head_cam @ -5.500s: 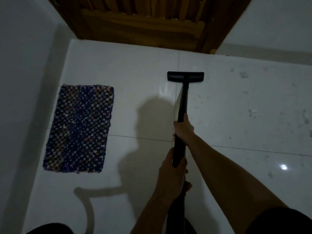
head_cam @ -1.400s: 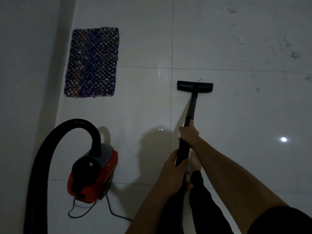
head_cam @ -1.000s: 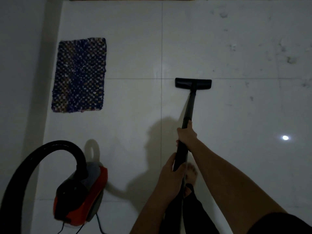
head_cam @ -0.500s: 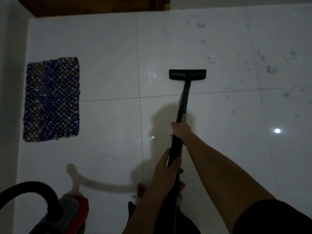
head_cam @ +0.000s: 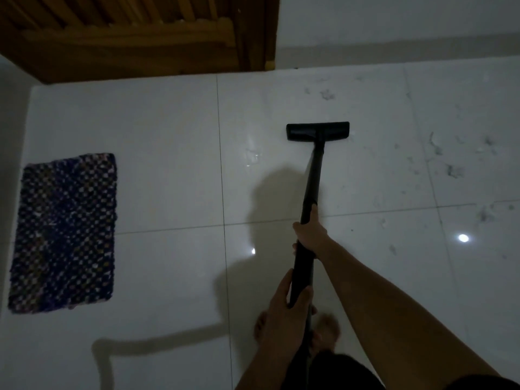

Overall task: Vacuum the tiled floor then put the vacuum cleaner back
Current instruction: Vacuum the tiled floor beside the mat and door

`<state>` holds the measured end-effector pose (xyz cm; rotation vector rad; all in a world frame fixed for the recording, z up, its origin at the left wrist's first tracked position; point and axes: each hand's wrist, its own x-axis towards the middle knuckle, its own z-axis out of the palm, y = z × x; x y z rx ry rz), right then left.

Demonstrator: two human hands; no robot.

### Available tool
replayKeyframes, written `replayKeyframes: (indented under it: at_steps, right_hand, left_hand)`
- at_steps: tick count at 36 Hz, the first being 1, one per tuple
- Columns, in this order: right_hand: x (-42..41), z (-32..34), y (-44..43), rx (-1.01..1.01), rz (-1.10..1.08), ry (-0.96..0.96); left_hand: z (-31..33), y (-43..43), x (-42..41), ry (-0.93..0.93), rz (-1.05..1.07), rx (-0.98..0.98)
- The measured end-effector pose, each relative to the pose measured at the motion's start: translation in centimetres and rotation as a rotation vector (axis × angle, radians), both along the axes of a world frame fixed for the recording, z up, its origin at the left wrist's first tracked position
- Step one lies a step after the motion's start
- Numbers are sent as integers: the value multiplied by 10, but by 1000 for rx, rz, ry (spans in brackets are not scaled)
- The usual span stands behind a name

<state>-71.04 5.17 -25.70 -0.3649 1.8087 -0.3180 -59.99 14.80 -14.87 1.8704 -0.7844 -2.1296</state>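
Observation:
The black vacuum wand (head_cam: 311, 181) runs forward from my hands to its flat floor head (head_cam: 318, 131), which rests on the glossy white tiled floor (head_cam: 168, 136). My right hand (head_cam: 309, 235) grips the wand higher up its length. Closer to my body, my left hand (head_cam: 284, 308) is wrapped around the wand's near end. Dark dust clumps (head_cam: 453, 171) lie scattered on the tiles right of the floor head. The vacuum's red body is out of view.
A blue woven mat (head_cam: 64, 232) lies at the left by the wall. A wooden door (head_cam: 135, 35) stands at the far edge, with a white wall (head_cam: 394, 21) to its right. My bare feet (head_cam: 323, 330) are under my hands.
The view has tilted up and forward, so the red vacuum body and hose have dropped out of sight. The floor head has been pushed farther toward the door. Both hands keep their grip.

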Motion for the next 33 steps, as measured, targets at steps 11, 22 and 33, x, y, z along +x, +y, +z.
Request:
replayKeyframes:
  at_steps: [11,22,33]
  right_hand:
    - [-57,-2,-104,1,53,-16]
    - [-102,16,-181,-117,98,105]
    - [-154,29,-196,-128,42,139]
  left_hand:
    - [1,-98,-62,80,121,14]
    - [6,-176,-116,87,161,-2]
    - [21,-196,-159,128,96,-21]
